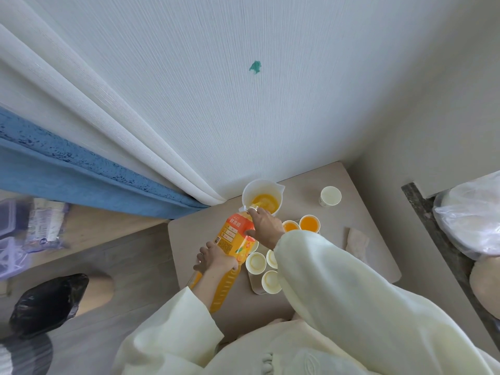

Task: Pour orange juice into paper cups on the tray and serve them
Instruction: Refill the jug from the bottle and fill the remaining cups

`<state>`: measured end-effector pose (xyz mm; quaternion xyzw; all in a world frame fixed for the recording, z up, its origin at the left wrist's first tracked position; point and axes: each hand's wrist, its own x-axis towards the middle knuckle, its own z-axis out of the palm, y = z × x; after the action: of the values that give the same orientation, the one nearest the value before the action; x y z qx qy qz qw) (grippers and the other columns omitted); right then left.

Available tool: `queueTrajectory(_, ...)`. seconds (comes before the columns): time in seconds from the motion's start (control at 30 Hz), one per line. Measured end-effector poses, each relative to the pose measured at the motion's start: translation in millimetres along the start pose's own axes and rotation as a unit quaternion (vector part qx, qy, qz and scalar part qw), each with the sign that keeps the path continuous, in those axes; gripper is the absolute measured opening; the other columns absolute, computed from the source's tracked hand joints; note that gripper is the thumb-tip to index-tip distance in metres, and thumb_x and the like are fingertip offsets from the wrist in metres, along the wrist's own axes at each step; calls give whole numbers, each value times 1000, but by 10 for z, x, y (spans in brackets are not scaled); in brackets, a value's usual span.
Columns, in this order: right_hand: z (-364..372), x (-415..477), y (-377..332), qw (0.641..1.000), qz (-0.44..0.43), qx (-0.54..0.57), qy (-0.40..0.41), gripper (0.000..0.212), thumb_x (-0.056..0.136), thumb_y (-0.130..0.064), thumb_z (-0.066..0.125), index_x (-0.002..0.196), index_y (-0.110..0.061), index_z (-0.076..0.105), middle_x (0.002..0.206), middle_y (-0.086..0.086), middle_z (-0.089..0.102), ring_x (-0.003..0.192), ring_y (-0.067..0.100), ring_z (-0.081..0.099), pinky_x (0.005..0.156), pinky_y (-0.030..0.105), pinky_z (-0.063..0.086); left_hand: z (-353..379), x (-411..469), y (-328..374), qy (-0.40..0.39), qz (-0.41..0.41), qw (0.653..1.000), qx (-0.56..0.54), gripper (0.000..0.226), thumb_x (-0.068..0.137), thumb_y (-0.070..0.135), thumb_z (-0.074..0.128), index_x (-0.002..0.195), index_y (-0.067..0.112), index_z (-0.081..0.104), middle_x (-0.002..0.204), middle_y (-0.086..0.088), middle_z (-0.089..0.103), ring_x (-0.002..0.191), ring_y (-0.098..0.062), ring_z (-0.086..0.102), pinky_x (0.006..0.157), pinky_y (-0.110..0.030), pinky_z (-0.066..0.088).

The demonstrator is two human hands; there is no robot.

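Observation:
A big orange juice bottle [232, 243] is tilted with its mouth over a white jug [259, 189], and juice lies in the jug's bottom. My left hand [216, 259] grips the bottle's lower body. My right hand [266, 224] holds it near the neck. On the tray [254, 286] stand several paper cups: two hold juice [309, 223], three are empty [255, 262]. My right sleeve hides part of the tray.
A lone paper cup [330, 196] stands on the small table [378, 239] at the back right, a crumpled tissue [357, 243] nearer. Curtains [108, 131] hang behind the jug. A black-bagged bin [51, 301] sits on the floor at left.

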<state>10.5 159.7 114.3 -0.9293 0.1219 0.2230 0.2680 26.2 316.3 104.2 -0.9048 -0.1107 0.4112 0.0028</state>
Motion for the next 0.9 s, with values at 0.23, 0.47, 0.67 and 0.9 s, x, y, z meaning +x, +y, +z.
queueTrajectory(0.23,-1,1,-6,1000,2,4,-2,64,90,-39,63,142,-17,35,132,8,50,120,27,50,87,41,49,6,5,-4,0,3,1000,3,94,62,32,83,134,11,27,139,-14,35,132,-34,35,107,-52,31)
queueTrajectory(0.47,-11,1,-17,1000,3,0,0,64,90,-40,63,143,-17,35,132,8,50,120,27,50,88,42,49,-8,1,4,1,3,1000,2,94,63,32,83,135,11,26,139,-14,35,132,-33,35,107,-52,31)
queueTrajectory(0.67,-16,-5,-15,1000,3,4,-2,63,90,-39,63,142,-17,35,131,9,50,121,27,49,88,42,48,-23,-7,-3,2,7,1000,6,92,63,32,82,134,11,27,138,-14,35,131,-33,35,106,-51,31)
queueTrajectory(0.9,-20,-7,-16,1000,2,6,-2,63,90,-39,64,142,-16,36,132,9,50,122,28,49,88,43,48,-26,-12,-2,3,9,1000,6,93,64,32,82,134,11,26,139,-14,34,132,-33,34,107,-52,31)
